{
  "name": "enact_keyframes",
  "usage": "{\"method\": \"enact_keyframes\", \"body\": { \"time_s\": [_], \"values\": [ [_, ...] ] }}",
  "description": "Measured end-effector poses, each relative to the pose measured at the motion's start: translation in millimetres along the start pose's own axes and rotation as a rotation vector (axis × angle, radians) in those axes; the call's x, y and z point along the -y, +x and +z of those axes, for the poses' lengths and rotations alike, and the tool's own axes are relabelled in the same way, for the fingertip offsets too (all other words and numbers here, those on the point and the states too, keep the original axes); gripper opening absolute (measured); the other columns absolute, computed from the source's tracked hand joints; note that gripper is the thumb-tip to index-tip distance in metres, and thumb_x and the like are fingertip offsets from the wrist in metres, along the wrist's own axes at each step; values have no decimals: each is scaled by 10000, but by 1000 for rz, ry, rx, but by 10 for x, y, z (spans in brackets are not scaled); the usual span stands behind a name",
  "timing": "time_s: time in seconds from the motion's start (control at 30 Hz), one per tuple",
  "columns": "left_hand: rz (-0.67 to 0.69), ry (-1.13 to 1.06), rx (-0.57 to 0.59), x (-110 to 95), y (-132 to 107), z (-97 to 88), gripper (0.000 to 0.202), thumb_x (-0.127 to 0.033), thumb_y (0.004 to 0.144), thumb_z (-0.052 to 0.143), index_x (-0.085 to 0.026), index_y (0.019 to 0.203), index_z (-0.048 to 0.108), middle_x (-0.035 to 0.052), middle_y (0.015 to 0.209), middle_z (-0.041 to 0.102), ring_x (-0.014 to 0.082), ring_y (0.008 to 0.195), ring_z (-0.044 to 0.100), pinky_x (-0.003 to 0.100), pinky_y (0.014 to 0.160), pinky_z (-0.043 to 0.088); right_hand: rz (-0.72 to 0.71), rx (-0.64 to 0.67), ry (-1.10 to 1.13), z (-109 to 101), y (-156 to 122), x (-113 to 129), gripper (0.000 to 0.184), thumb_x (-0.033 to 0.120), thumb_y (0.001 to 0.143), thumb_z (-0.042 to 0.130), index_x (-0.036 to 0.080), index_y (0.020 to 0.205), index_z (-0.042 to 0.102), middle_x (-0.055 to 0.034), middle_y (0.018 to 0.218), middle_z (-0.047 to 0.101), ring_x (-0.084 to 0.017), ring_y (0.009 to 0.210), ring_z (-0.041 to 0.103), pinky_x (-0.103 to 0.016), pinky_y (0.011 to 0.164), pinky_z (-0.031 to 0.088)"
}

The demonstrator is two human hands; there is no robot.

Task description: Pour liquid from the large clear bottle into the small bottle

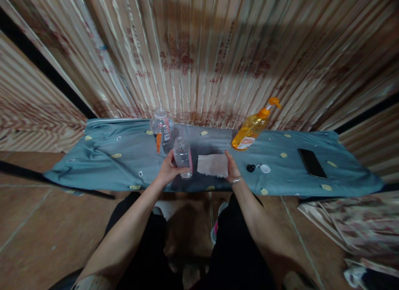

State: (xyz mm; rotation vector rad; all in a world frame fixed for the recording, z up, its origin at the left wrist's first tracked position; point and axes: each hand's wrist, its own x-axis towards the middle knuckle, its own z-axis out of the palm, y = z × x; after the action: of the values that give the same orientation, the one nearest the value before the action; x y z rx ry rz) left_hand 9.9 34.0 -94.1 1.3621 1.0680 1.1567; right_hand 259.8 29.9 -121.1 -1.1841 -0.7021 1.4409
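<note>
L hand (170, 171) grips small btl (181, 152); R hand (232, 171) holds cloth (212, 165) edge, fingers' exact pos. unclear; pump btl (252, 129) just beyond.

A pump bottle (251, 132) of amber liquid, topped in orange, stands on a blue-green cloth (99, 152) dotted with yellow motifs. Nearer the viewer than the pump bottle — slightly to its right — lie a small black cap (250, 168) and a round white lid (265, 169). Farther right of it rests a dark phone (312, 163). Well left of it stands a clear, wide-bodied bottle (167, 145). Behind it hangs a pleated beige curtain (199, 44) with reddish floral prints.
</note>
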Motion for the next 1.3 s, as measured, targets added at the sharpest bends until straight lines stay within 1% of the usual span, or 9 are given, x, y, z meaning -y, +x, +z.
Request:
{"method": "enact_keyframes", "body": {
  "time_s": [0.17, 0.33, 0.6, 0.73, 0.87, 0.97, 1.1, 1.23, 1.3],
  "values": [
    [0, 11, 12, -15, -6, 39, 752, -294, 424, 897, -147, 1077, 554, 59, 1018, 663, 238, 978, 621, 416, 938, 490, -136, -136, -140, 231, 81, -174, 379, 468, 752, 600, 230, 1046, 600, -43, 1032, 723, -248, 1103, 648, -413, 964, 519],
    [19, 40, -5, -19, 23, 98, 753, -300, 425, 901, -143, 1076, 557, 58, 1029, 659, 237, 976, 622, 426, 963, 472, -369, -84, -763, 529, 129, -389, 456, 396, 890, 449, 154, 1261, 556, -148, 1399, 543, -255, 1370, 440, -472, 1170, 299],
    [10, 14, -7, -52, 45, 96, 810, -325, 409, 903, -150, 1116, 549, 83, 1090, 660, 253, 1006, 620, 389, 903, 505, -545, -28, -1157, 192, 37, -276, 361, 169, 886, 431, 205, 1192, 621, -83, 1275, 651, -208, 1215, 585, -393, 1071, 445],
    [46, 0, -13, -89, 74, 146, 790, -338, 412, 904, -143, 1097, 562, 71, 1059, 661, 246, 991, 619, 390, 914, 496, -529, 37, -1234, 205, -43, -305, 273, 112, 825, 519, 194, 1017, 696, -91, 1188, 695, -223, 1139, 627, -394, 1049, 465],
    [57, 24, -1, -79, 97, 221, 758, -345, 424, 901, -145, 1075, 567, 55, 1017, 668, 239, 965, 623, 411, 944, 479, -526, 43, -1269, 234, -129, -245, 303, 125, 841, 513, 151, 1097, 673, -132, 1241, 665, -226, 1173, 612, -386, 1058, 458],
    [56, 30, 5, -52, 109, 263, 748, -358, 430, 896, -149, 1068, 566, 61, 1027, 668, 248, 976, 623, 420, 941, 483, -551, 14, -1297, 97, -261, -87, 331, 195, 873, 510, 153, 1177, 636, -131, 1263, 655, -230, 1191, 607, -390, 1064, 456],
    [62, 58, 31, -9, 124, 302, 761, -361, 448, 883, -154, 1106, 562, 83, 1098, 655, 276, 1053, 607, 426, 948, 486, -548, -112, -1390, -302, -491, 184, 380, 245, 891, 511, 144, 1248, 593, -148, 1282, 644, -256, 1201, 606, -418, 1052, 464],
    [32, 85, 77, 38, 128, 331, 809, -329, 459, 875, -177, 1178, 537, 86, 1140, 646, 294, 1093, 602, 426, 901, 519, -412, -294, -1612, -723, -597, 454, 434, 236, 902, 522, 82, 1306, 541, -205, 1320, 603, -285, 1237, 576, -407, 1063, 438],
    [12, 93, 95, 54, 127, 342, 832, -310, 458, 876, -188, 1204, 527, 93, 1161, 641, 309, 1113, 599, 418, 846, 544, -292, -297, -1732, -849, -581, 559, 492, 228, 894, 546, 72, 1357, 492, -229, 1338, 579, -296, 1220, 587, -401, 1029, 457]
  ]
}}
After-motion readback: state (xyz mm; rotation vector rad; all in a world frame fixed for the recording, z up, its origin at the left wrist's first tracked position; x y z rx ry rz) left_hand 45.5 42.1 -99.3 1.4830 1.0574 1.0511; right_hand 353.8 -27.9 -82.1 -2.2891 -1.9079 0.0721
